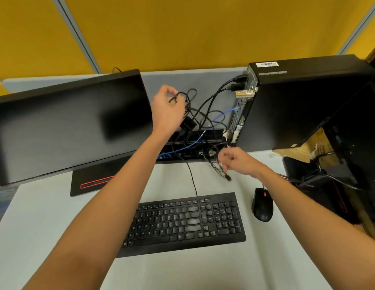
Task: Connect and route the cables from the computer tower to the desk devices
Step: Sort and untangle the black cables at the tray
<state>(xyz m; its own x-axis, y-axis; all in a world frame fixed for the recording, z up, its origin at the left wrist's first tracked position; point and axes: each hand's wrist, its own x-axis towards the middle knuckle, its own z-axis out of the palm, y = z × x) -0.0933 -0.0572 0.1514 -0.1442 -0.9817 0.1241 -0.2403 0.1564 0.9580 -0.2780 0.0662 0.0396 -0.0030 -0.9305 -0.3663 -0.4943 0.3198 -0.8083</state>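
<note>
Here, the scene by its parts:

Left hand: the left hand [167,107] is reaching up behind the desk, its fingers curling round a looped black cable [185,97] and pinching it above the tangle.

Right hand: the right hand [237,161] is hovering over the back edge of the pale grey desk [56,216], its fingers pinching a thin black cable end [223,172] whose plug is dangling just above the desk surface.

Cable tangle: a bundle of black cables [203,114] is hanging between the two hands, with a blue network cable [221,116] running through it; both are dropping towards a black cable tray [211,136] at the rear of the desk.

Tower: the black slim computer tower [297,105] is standing upright at the right rear of the desk, its back panel facing left, with two black plugs and the blue cable sitting in its ports.

Monitor: a black flat monitor [67,126] is standing on the left, tilted, its screen dark, on a black base with a red stripe.

Keyboard: a black full-size keyboard [186,222] is lying near the front, its cable running back towards the tray.

Mouse: a black mouse with a red wheel [263,204] is lying just right of the keyboard.

Backdrop: yellow partition panels [182,32] are rising behind the desk.
</note>
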